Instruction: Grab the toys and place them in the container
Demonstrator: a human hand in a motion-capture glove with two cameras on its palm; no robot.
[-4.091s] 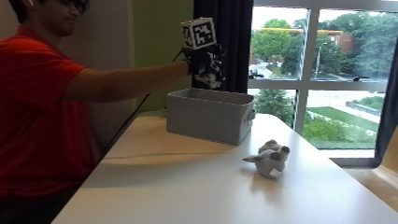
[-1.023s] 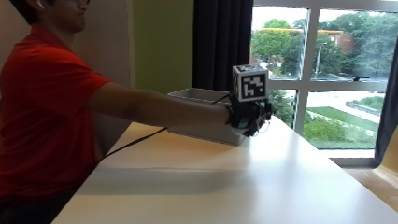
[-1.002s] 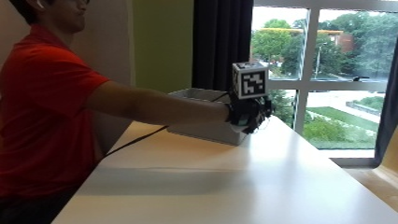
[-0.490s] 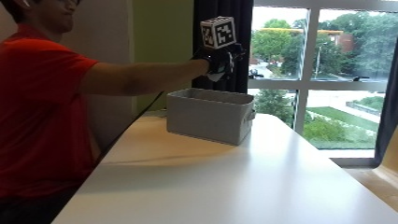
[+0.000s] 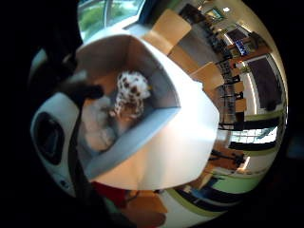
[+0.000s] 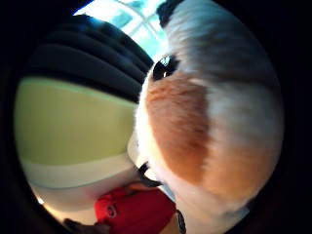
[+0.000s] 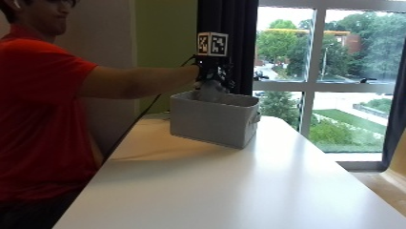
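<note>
Since a moment ago my hand [image 7: 212, 76] has dropped over the bin [image 7: 212, 119], fingers seemingly still curled on the plush [image 6: 209, 112], though they're barely visible. It's soft and light; gripping the body suits. A spotted toy [image 5: 130, 92] lies inside.

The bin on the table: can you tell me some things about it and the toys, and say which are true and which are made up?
1. The bin stands on the table. True.
2. A spotted toy lies in the bin. True.
3. The gloved hand rests flat on the table. False: it is above the bin, holding a furry toy.
4. A toy lies on the table beside the bin. False: no toy shows on the table.
5. The bin is tipped on its side. False: it stands upright, open on top.
</note>
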